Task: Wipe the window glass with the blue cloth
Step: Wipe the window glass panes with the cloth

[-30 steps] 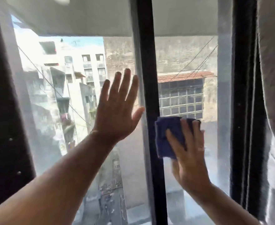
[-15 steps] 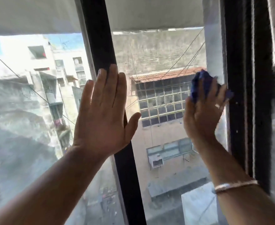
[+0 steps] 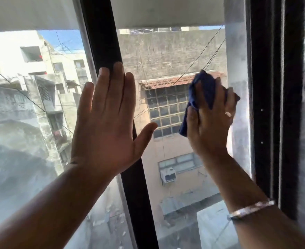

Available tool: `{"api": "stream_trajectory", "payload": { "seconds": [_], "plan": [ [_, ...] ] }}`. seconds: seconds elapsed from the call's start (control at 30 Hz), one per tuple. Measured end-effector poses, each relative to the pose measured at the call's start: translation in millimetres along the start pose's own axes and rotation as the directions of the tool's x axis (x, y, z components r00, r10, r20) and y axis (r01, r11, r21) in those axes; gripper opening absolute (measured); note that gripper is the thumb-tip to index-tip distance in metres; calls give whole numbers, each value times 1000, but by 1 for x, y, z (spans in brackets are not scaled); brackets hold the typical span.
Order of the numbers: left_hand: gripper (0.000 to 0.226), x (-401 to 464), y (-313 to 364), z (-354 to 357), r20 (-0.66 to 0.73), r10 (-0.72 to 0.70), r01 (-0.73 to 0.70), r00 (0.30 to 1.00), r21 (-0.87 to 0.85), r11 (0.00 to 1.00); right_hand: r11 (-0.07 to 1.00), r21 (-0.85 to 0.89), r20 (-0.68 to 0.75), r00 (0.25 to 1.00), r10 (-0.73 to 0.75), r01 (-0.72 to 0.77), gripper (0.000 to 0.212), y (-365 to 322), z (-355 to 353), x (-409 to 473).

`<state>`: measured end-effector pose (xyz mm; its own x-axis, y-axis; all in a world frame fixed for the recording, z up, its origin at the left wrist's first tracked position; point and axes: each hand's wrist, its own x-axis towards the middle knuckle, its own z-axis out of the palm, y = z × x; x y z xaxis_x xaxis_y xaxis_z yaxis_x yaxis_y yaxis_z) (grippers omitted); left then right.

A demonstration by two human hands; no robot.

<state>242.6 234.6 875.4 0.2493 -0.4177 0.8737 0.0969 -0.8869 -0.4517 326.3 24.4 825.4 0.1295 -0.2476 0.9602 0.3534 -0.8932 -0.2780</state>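
Note:
My right hand point(image 3: 210, 121) presses a bunched blue cloth point(image 3: 204, 92) flat against the right pane of the window glass point(image 3: 168, 56), near the pane's right side at about mid height. Cloth shows above my fingers and left of my thumb; the rest is hidden under the palm. My left hand point(image 3: 106, 123) lies flat with fingers spread and holds nothing. It rests across the dark middle frame bar point(image 3: 101, 33) and the left pane point(image 3: 22, 123).
A thick dark frame post point(image 3: 272, 87) borders the right pane just right of the cloth. The left pane looks hazy and streaked. Buildings and wires show outside through the glass. A bangle sits on my right wrist point(image 3: 252, 209).
My right hand with the cloth went from low beside the middle bar up and right to the pane's right edge, then slightly left. My left hand stayed flat on the window.

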Motion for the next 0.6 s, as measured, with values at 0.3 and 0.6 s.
{"api": "stream_trajectory", "payload": {
  "seconds": [0.3,0.6],
  "plan": [
    [93,3,0,-5,29,6,-5,1000,-29,1000,960,35,183,943,-279,277,49,52,-13,-75],
    [97,2,1,-9,61,11,-7,998,-61,998,889,55,164,874,-457,455,56,-18,14,-121]
  ]
}}
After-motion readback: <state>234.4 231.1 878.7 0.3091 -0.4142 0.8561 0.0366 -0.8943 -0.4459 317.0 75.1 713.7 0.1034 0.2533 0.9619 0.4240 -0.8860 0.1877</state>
